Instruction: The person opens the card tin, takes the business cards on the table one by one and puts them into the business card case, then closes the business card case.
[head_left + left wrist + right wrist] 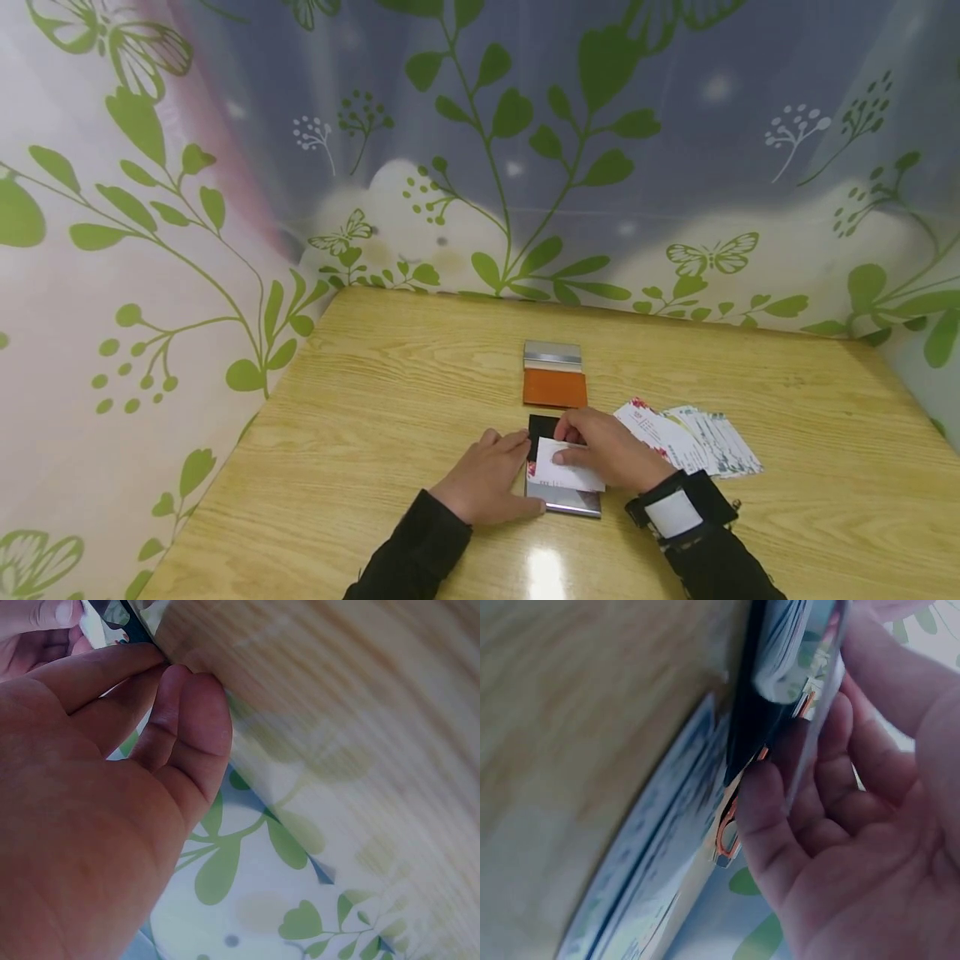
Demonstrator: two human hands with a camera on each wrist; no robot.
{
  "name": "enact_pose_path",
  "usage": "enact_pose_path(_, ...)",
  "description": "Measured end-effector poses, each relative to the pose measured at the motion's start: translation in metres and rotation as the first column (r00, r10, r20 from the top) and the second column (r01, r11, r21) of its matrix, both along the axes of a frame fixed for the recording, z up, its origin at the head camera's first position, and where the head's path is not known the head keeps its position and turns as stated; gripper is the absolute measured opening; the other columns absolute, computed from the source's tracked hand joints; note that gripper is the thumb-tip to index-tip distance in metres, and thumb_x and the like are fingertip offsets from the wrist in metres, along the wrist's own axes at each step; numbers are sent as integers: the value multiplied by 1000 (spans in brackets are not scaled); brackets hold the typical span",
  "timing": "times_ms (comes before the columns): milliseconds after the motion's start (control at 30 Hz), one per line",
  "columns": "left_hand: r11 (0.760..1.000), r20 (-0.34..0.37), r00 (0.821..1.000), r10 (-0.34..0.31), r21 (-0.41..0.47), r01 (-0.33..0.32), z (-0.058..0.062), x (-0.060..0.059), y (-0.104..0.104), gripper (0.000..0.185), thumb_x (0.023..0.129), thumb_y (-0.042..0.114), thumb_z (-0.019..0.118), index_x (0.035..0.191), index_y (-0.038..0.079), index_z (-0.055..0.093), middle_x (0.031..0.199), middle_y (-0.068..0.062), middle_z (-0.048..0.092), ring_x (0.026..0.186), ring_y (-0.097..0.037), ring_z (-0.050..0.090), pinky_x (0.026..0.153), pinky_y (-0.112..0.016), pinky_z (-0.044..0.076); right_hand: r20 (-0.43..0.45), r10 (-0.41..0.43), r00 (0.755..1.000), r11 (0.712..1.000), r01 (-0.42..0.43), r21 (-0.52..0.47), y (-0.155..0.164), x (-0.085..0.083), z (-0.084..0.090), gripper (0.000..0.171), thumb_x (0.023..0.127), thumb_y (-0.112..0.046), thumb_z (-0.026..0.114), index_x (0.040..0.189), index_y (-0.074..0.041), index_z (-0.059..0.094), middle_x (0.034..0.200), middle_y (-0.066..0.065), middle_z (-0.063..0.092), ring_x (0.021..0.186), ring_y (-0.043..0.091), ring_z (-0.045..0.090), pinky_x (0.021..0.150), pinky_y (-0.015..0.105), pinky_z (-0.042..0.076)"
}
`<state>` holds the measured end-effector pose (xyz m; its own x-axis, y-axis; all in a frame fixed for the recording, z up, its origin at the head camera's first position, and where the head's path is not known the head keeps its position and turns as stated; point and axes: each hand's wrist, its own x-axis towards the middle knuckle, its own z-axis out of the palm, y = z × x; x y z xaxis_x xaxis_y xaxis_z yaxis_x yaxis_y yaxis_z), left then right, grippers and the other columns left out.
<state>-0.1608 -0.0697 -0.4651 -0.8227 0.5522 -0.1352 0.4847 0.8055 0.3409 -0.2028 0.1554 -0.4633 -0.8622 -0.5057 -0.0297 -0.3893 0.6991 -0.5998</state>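
From my remote seat, the head view shows a light wood-grain desk [375,400] hemmed in by translucent curtains printed with green leaves and butterflies [150,250]. At the left, the left hand [487,483] rests beside an open black-and-silver metal card case [562,498] lying near the desk's front edge; its fingers [180,712] are loosely bent and touch the case's left edge, steadying it rather than gripping anything. Just to the right, the right hand [611,450] pinches a white printed business card [564,473] between thumb and curled fingers [780,817], holding it over the case's open compartment. Behind both hands, a second case with an orange leather face and silver lid [554,377] lies open and apart from them. Farther right, a fanned spread of white business cards with red and green print [693,437] sits just beside the right wrist. I judge the card is being seated in the case: done well, the left hand should keep pressing the case flat, while the right squares the card's edges to the compartment and slides it in without bending the corners.
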Motion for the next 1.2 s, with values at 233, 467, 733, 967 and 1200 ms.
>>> enact_pose_path(233,1000,0,1000,-2,-8,2,1,0,0,86,89,59,70,153,4,51,161,-7,43,115,-20,45,100,-33,42,-4,69,998,998,-69,12,-2,2,-1,12,93,-18,78,99,-11,69,85,-8,59,79,10,52,72,28,46)
enact_pose_path(467,1000,-9,1000,-3,-8,3,3,0,0,88,89,59,70,153,3,49,161,-9,44,115,-21,45,101,-33,42,-57,-32,998,999,32,1,-1,2,1,14,94,-19,77,104,-14,68,92,-6,59,86,13,53,79,33,47)
enact_pose_path(733,1000,-1,1000,0,-3,0,2,2,0,86,89,58,71,152,2,51,160,-9,44,116,-21,45,101,-34,43,32,38,999,999,-38,-10,-4,1,0,15,91,-20,80,97,-14,68,81,-8,59,75,9,54,67,26,46)
enact_pose_path(967,1000,9,1000,-1,-2,1,5,3,0,85,89,57,71,151,2,52,161,-9,44,117,-22,45,101,-33,43,71,118,991,993,-117,-17,-2,3,0,13,93,-18,79,100,-12,70,81,-10,62,74,6,55,67,26,48)
enact_pose_path(1200,1000,1,1000,-1,-9,1,6,3,0,84,89,56,71,151,2,52,160,-9,44,118,-22,46,102,-34,43,115,123,986,992,-121,-27,0,3,5,15,95,-14,76,108,-9,72,84,-9,64,77,7,57,69,26,49)
